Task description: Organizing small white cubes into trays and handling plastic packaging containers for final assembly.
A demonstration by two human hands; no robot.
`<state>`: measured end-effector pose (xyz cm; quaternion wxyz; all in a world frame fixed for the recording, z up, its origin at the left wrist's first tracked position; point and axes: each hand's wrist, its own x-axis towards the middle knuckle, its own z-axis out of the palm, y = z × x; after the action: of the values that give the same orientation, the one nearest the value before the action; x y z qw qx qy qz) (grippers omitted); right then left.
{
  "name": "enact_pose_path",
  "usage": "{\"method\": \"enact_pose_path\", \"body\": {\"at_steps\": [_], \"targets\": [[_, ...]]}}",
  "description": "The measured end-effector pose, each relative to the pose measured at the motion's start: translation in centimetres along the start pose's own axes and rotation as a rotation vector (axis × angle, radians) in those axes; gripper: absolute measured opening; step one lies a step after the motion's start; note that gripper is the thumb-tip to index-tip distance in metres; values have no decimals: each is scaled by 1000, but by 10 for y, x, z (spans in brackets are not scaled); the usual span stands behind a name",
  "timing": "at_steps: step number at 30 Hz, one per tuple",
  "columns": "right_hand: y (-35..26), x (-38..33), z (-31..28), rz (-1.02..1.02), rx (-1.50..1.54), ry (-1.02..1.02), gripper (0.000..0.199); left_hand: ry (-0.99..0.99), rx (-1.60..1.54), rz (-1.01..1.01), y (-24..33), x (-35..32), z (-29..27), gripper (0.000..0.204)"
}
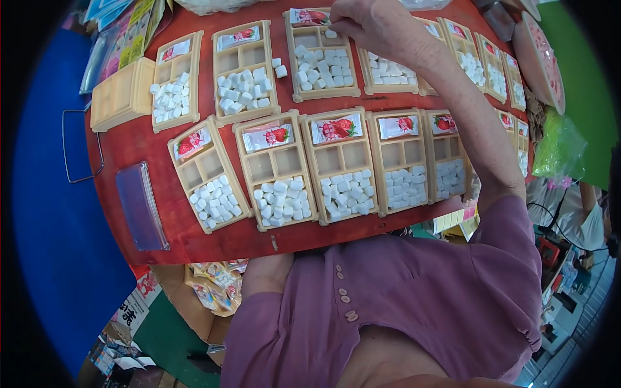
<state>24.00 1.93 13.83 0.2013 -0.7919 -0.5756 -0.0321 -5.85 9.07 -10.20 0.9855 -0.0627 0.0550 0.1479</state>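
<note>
My right hand (372,26) reaches over the far row of beige compartment trays, fingers closed in a pinch. A small white marshmallow (330,34) shows at its fingertips, above an upper compartment of one far tray (356,68). That tray's large compartment holds many marshmallows (320,64), and a strawberry-printed sachet (309,17) lies in its top slot. Two loose marshmallows (280,68) sit on the red table just left of it. Only my left forearm (267,271) shows, low at the table's near edge; the hand itself is hidden.
A near row of similar trays (278,168) lies on the red table (207,246). Stacked trays (123,94) and clear lids (142,205) are at the left. A pink-filled bowl (542,61) stands far right. Below the edge is a carton (184,297) of packets.
</note>
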Motion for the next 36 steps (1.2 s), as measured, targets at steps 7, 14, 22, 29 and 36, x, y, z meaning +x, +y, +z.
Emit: {"method": "enact_pose_path", "body": {"at_steps": [7, 14, 22, 29, 36], "targets": [[-11, -11, -12, 52, 105, 5, 8, -92, 26, -30, 8, 8, 2, 61], [-14, -5, -5, 101, -45, -162, 16, -151, 46, -48, 4, 7, 5, 62], [-20, -11, -16, 97, -18, -107, 12, -224, 59, -59, 11, 2, 7, 62], [-32, -28, -17, 21, 148, -253, 15, -303, 64, -75, 11, -5, 9, 62], [-25, -28, -1, 5, 117, -216, 13, -381, 91, -85, 8, -8, 13, 62]]}}
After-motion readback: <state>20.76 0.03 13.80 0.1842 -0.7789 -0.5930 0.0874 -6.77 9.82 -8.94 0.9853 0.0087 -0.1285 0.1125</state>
